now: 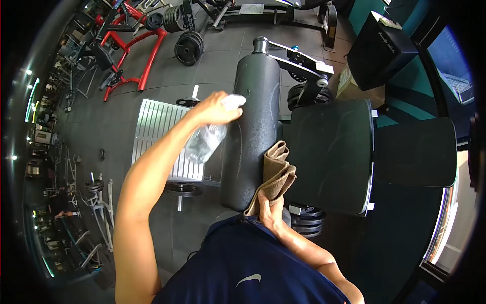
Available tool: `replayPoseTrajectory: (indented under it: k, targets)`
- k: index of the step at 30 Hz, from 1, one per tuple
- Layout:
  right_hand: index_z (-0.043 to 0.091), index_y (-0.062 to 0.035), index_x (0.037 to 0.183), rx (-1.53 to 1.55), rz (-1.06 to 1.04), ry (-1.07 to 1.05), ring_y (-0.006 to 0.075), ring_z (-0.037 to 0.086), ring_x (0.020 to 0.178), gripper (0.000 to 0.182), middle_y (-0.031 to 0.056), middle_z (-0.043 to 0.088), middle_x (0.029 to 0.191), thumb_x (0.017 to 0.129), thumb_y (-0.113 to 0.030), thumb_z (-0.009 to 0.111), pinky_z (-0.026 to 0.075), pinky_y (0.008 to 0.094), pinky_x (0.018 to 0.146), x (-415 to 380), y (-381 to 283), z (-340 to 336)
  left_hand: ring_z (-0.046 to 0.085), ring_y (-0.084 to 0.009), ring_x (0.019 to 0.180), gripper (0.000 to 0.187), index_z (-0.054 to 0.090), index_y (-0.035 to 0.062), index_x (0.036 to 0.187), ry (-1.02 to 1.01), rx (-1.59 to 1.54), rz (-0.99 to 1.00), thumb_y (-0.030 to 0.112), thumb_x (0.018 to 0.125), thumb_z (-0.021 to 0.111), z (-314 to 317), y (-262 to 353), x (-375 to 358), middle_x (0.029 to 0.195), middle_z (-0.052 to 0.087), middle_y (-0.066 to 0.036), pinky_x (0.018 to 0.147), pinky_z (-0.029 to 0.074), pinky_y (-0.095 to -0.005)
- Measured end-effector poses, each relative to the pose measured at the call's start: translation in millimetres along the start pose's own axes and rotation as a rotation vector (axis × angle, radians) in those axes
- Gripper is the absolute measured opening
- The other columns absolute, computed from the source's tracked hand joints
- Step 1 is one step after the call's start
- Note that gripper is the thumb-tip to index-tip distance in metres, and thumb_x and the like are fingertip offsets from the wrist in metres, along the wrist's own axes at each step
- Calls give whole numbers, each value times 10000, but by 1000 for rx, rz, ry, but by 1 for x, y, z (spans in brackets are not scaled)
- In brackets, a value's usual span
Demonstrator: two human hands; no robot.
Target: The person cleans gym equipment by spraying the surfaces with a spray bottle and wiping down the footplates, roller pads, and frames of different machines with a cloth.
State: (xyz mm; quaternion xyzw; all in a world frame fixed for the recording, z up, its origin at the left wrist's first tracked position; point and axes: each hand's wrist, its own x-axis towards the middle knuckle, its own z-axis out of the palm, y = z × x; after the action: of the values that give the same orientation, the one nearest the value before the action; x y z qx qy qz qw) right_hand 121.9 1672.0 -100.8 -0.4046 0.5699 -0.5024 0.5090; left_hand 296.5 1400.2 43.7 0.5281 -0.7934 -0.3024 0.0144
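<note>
My left hand (216, 110) is closed around the neck of a clear spray bottle (206, 143). Its white spray head points toward the long black padded roller (257, 109) of a gym machine, and the bottle hangs tilted beside that pad. Lower down, my right hand (272, 213) grips a folded brown cloth (278, 175), which lies against the roller's right side near its close end. Some fingers of my right hand are hidden by the cloth.
Right of the roller are a wide black seat pad (331, 157) and another pad (415, 152). A ribbed metal footplate (157, 137) stands left. Weight plates (189, 48), a red machine frame (152, 58) and a black speaker (382, 50) are farther off.
</note>
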Motion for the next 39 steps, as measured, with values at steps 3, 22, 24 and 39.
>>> replayPoseTrajectory:
  k: [3, 22, 24, 39]
  targets:
    - [562, 51, 1154, -118, -11, -116, 418, 576, 1083, 385, 265, 571, 1178, 852, -174, 645, 478, 468, 947, 3, -12, -9, 593, -319, 557, 442, 675, 43, 1107, -101, -121, 221, 424, 882, 684, 22, -15, -39, 607, 607, -132, 592, 512, -397]
    - [682, -130, 1256, -1794, -681, -424, 465, 309, 1423, 476, 111, 500, 1463, 892, -402, 540, 263, 785, 1053, 346, -144, 111, 667, -365, 1054, 465, 628, -54, 1244, 161, -595, 122, 111, 811, 670, 133, -26, -235, 1311, 618, -251, 908, 525, -392]
    - [656, -97, 1258, -1733, -864, -491, 442, 323, 1422, 451, 96, 590, 1340, 921, -355, 502, 261, 725, 1108, 275, -135, 101, 673, -342, 998, 453, 642, -12, 1236, 90, -630, 180, 128, 807, 688, 132, -40, -233, 1325, 618, -216, 899, 531, -398]
    - [620, -142, 1350, -2019, -371, -397, 464, 158, 1494, 522, 124, 407, 1553, 925, -424, 506, 151, 817, 1070, 334, -154, 141, 647, -344, 1035, 790, 428, -2, 1452, 74, -655, 375, 138, 737, 735, 163, -66, -240, 1507, 442, -209, 895, 545, -386]
